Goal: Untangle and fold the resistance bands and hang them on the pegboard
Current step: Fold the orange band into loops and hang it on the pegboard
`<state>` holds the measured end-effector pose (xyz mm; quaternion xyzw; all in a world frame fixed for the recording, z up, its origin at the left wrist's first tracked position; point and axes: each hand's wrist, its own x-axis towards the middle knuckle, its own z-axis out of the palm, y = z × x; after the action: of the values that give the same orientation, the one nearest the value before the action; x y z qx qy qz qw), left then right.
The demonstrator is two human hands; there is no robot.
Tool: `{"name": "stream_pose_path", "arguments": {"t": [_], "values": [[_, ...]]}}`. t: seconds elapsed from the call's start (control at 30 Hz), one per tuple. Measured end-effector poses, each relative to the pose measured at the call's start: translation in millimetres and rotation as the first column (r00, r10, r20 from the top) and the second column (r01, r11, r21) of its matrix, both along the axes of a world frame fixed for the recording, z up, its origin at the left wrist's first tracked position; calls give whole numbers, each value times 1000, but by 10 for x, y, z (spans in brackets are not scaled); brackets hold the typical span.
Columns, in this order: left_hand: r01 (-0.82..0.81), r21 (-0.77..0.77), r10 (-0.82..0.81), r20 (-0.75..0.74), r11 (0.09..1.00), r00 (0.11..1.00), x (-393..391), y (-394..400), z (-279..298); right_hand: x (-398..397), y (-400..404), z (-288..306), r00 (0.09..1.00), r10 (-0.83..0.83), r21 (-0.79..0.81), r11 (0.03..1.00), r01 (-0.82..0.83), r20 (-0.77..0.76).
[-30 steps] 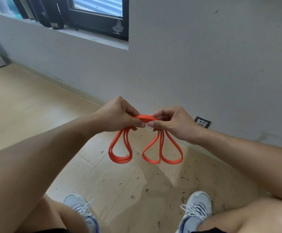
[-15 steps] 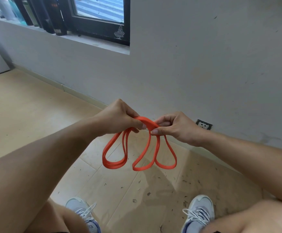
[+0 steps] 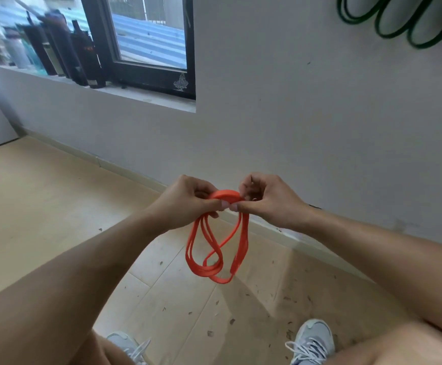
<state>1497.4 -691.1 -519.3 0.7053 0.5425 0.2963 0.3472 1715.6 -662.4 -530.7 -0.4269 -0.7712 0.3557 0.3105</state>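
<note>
1. Overhead, on the wall (image 3: 306,106) up and to the right of the orange band (image 3: 216,248), green bands (image 3: 388,19) already hang in loops; the pegboard itself cannot be made out, so the lift to it is probably a reach up and rightward from the orange band.
2. Left of the orange band and higher, a window sill (image 3: 146,97) juts from the wall, lined with dark bottles (image 3: 64,54); a wide swing that way could likely knock them.
3. Below the orange band lies open floor (image 3: 43,206), littered with debris, with two shoes (image 3: 312,341) well under it, so there is free room to let loops hang, but a dropped band would land in dirt.
4. The orange band itself hangs in mid-air between both hands, gathered at the top, its lower loops crossing each other once; that twist may be folded in if not shaken out.
5. The left hand (image 3: 185,204) and right hand (image 3: 269,198) meet thumb to thumb, each pinching the gathered top strands, fingers curled behind; a slack pinch would likely let the stacked loops spring apart.
</note>
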Motion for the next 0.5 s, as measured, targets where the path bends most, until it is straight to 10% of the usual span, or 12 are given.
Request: {"name": "stream_pose_path", "arguments": {"t": [0.5], "values": [[-98,606,79,57,790,995,1066,88,1118,881,-349,1458,935,-334,217,910,352,-119]]}}
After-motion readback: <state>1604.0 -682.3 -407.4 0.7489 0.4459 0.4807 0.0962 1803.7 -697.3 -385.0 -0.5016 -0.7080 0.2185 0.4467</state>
